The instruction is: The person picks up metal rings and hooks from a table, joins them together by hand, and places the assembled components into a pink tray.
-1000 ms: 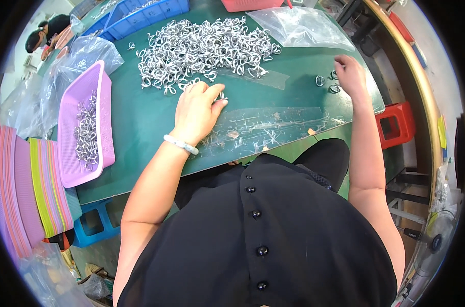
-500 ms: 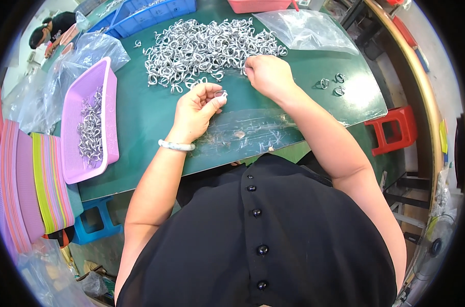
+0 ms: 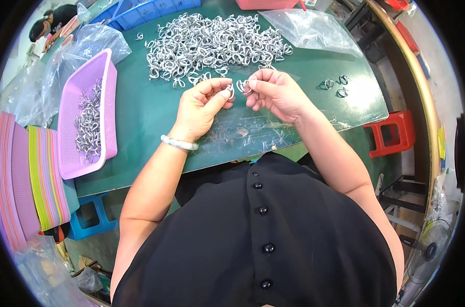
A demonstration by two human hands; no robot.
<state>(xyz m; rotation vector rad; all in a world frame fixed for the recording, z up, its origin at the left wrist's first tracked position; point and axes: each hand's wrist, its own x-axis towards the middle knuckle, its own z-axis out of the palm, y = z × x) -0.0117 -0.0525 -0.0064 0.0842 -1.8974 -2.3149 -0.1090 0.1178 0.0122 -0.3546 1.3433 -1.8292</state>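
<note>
Left hand (image 3: 199, 106): thumb and fingertips closed in a pinch on one silver ring-shaped piece (image 3: 231, 92), held before the near edge of the pile; pale bracelet (image 3: 179, 143) at the wrist. Right hand (image 3: 279, 96): thumb and forefinger pinched on silvery metal (image 3: 241, 87), whether one piece or two cannot be told; remaining fingers loosely curled. The two held items face each other, near, with a narrow gap between. Changes: half a second ago the right hand was at the right end of the pile, and before that over the loose rings at the right; it is now just beside the left. The left hand held its ring half a second ago as well. Pile of silver rings (image 3: 212, 46): heaped, tangled, toward the far side. Loose rings (image 3: 342, 92): three, grouped on the right of the table, as earlier. Table (image 3: 145, 123): green top, scuffed along the near edge. Clear plastic bag (image 3: 314, 33): flat, right of the pile. Lilac basket (image 3: 109, 107): tilted at the left, with more silver pieces inside. Blue bin (image 3: 158, 14) and pink tray (image 3: 268, 4): far edge. Stacked coloured baskets (image 3: 48, 176): lower left. Blue stool (image 3: 92, 220): under the left side. Red stool (image 3: 399, 133): right of the table. Another person (image 3: 63, 16): upper left, beyond plastic sheeting (image 3: 84, 53).
</note>
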